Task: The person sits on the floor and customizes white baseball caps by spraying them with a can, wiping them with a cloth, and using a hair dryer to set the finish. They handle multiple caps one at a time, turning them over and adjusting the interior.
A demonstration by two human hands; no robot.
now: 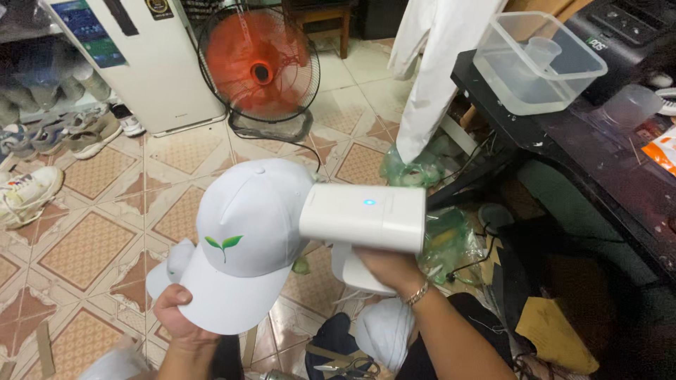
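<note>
Blue rectangular label panel (88, 24) sitting on white cabinet (141, 63), top left, small round dark-and-gold sticker (159, 6) showing beside it. Orange-white packet (665, 151) lying on dark table (598, 162), right edge.

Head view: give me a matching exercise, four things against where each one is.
Things:
1. cap
2. steamer
3. fan
4. clear tub

Places:
A. on the dark table, upper right
B. on the tiled floor, at the top of the view
C. held by its brim in the left hand
D. gripped by its handle in the right hand, nose against the cap's side

Pairs: 1-C, 2-D, 3-B, 4-A
</note>
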